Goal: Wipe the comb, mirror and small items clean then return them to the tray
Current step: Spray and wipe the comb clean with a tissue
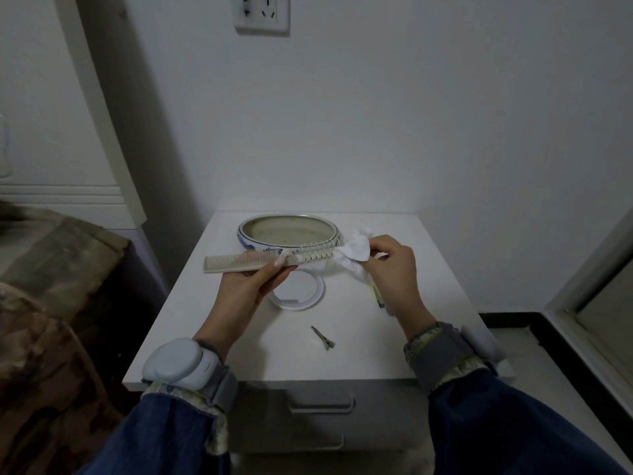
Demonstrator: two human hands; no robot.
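My left hand (255, 281) grips a cream comb (239, 261) near its middle and holds it level above the white nightstand (376, 337). The comb's right end, with wide teeth, meets a crumpled white cloth (352, 255) held in my right hand (390, 272). Behind the comb sits the blue-and-white oval tray (253, 243), with nothing visible inside. A round white-rimmed mirror (301, 296) lies flat on the nightstand under the comb. A small metal hair clip (323, 337) lies nearer to me. A pale green item (376, 296) peeks out under my right hand.
The nightstand stands against a white wall with a power socket (262, 12) above. Its drawer handles (320, 404) face me. A bed with camouflage fabric (51, 303) fills the left side. A frame edge (582, 303) runs along the right.
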